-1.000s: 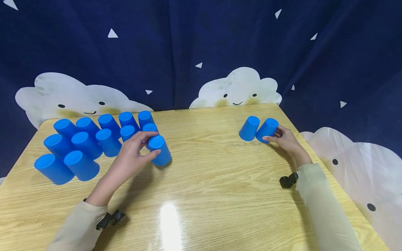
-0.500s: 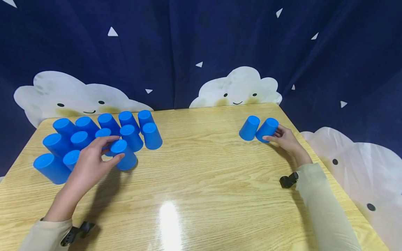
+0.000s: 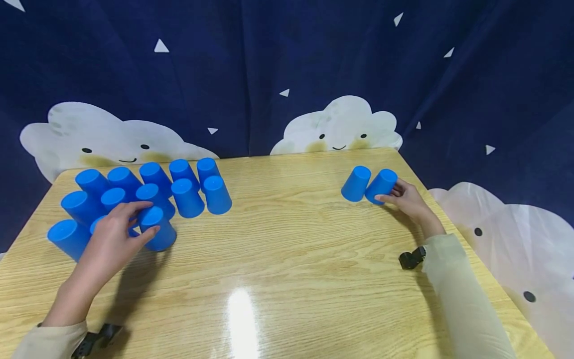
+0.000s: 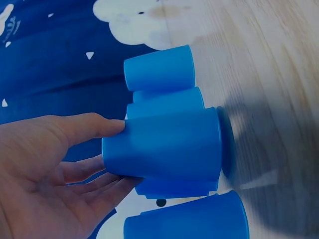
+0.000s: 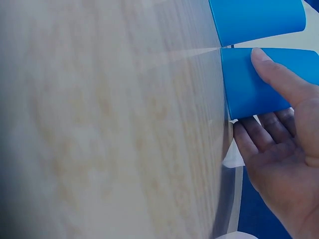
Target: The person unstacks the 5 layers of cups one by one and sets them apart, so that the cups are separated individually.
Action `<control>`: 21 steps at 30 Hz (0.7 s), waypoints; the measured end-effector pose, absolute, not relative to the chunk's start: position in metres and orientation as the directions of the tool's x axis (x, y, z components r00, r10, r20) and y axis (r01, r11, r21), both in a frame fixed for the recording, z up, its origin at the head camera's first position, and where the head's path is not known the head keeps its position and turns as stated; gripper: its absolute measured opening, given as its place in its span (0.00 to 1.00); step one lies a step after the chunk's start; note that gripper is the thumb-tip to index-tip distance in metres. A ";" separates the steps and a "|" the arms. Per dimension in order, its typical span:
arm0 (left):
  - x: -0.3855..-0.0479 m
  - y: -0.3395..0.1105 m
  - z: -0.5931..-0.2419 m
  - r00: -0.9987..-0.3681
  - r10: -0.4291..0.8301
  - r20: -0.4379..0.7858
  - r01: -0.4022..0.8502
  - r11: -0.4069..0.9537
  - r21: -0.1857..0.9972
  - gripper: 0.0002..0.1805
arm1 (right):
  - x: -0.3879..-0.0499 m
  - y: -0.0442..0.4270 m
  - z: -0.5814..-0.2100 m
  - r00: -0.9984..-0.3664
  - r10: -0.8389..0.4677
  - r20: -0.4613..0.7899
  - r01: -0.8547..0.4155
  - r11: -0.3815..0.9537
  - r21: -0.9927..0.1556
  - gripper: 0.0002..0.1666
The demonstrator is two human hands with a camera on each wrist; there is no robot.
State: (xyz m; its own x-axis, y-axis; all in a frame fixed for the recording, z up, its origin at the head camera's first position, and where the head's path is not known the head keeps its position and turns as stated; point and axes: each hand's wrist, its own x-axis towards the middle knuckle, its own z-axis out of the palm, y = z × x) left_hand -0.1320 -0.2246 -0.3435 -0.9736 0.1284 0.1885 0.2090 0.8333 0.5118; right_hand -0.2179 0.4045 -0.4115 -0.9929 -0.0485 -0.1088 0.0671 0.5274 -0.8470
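My left hand [image 3: 109,237] grips an upside-down blue plastic cup [image 3: 158,230] near its narrow end, thumb on one side and fingers on the other. In the left wrist view that cup [image 4: 164,144] has its wide rim toward the table; whether it touches is hard to tell. Just behind stands another blue cup [image 3: 157,197], and my hand partly hides a front-row cup. On the far right, my right hand [image 3: 410,202] holds a second upside-down cup [image 3: 381,185] low on its side. Close to its left stands a further cup [image 3: 356,183]. Thumb and cup [image 5: 249,82] show in the right wrist view.
Several upside-down blue cups stand in rows at the table's left, including a back-row cup [image 3: 207,169] and a front-left cup [image 3: 67,237]. The wooden table [image 3: 287,239] reaches back to a dark blue curtain [image 3: 251,75] with cloud prints.
My left hand has let go of a cup at the right end of the middle row. It has moved left and now holds a cup in the front row. My right hand stays put.
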 end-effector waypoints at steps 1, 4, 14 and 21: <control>-0.132 -0.225 -0.344 -0.975 0.126 0.182 0.204 0.833 0.514 0.33 | -0.218 0.404 -0.411 -0.993 -0.049 -0.111 0.069 0.527 -0.847 0.50; -0.132 -0.227 -0.344 -0.978 0.122 0.169 0.194 0.834 0.517 0.33 | -0.218 0.403 -0.409 -0.992 -0.045 -0.117 0.076 0.532 -0.843 0.50; -0.134 -0.229 -0.348 -0.981 0.127 0.148 0.186 0.835 0.518 0.33 | -0.218 0.404 -0.411 -0.991 -0.038 -0.126 0.087 0.533 -0.842 0.51; -0.134 -0.229 -0.345 -0.980 0.126 0.153 0.188 0.833 0.520 0.34 | -0.219 0.405 -0.412 -0.992 -0.042 -0.118 0.078 0.522 -0.849 0.50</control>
State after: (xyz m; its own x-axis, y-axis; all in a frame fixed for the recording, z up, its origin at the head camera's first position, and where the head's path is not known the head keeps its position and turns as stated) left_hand -0.1338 -0.2286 -0.3455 -0.9802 0.1256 0.1532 0.1881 0.8330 0.5203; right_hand -0.2190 0.4050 -0.4117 -0.9922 -0.0422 -0.1176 0.0785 0.5218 -0.8494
